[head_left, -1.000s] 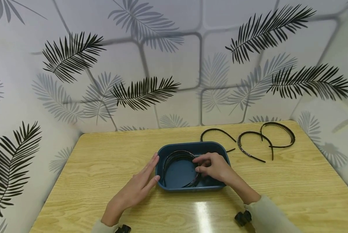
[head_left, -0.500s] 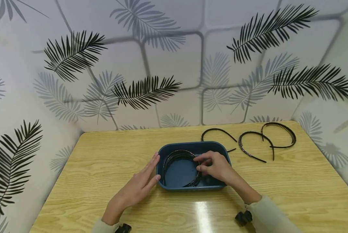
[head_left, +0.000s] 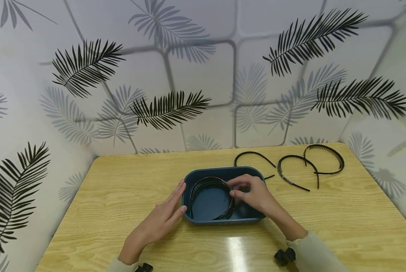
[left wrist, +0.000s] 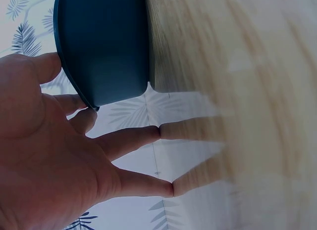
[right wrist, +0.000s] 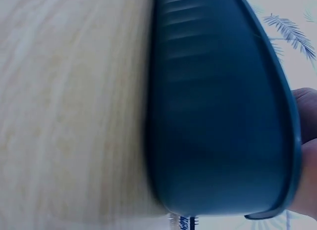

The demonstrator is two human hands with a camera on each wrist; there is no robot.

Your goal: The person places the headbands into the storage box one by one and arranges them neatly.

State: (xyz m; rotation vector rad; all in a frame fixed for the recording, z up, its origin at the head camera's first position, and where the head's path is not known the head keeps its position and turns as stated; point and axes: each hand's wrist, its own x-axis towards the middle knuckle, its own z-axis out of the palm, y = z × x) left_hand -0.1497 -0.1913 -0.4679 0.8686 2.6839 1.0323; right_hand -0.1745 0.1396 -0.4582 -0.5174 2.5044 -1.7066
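A dark blue plastic bin sits on the table with several black toothed headbands nested toward its left side. My right hand reaches over the bin's right end and pinches the headbands' right side between thumb and fingers. In the right wrist view the bin wall hides most of that hand. My left hand lies against the bin's left end, fingers extended. The left wrist view shows the thumb and some fingertips of that hand at the bin's rim, while two other fingers touch the tabletop.
Behind and right of the bin, three more black headbands lie on the wood-grain table: one headband partly behind the bin, a second headband, and a third headband overlapping it. A leaf-patterned wall borders the table's far edge.
The right thumb and fingers have shifted very slightly at the headbands' right side. The left hand, the bin and the loose headbands stay put.
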